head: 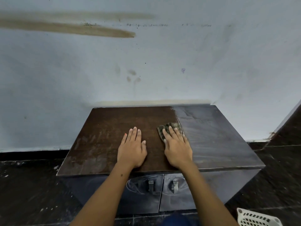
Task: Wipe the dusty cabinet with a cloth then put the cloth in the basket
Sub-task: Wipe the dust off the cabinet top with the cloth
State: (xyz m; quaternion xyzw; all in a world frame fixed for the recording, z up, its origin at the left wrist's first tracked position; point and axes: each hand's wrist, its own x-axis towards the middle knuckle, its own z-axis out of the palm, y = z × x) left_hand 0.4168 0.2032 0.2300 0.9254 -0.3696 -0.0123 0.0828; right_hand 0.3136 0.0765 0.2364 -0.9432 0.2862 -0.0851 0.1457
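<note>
I'm mid-wipe: my right hand (pixel 176 146) presses the cloth (pixel 170 128) flat-fingered, left hand (pixel 132 148) flat on the cabinet (pixel 219 141), whose dusty right half needs sweeping next.

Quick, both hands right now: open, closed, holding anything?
Left hand: open, flat on the cabinet top, holding nothing.
Right hand: open, fingers straight, pressing the cloth onto the top.

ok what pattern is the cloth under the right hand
The cloth is checked, dark green and pale; the head view shows it.
</note>
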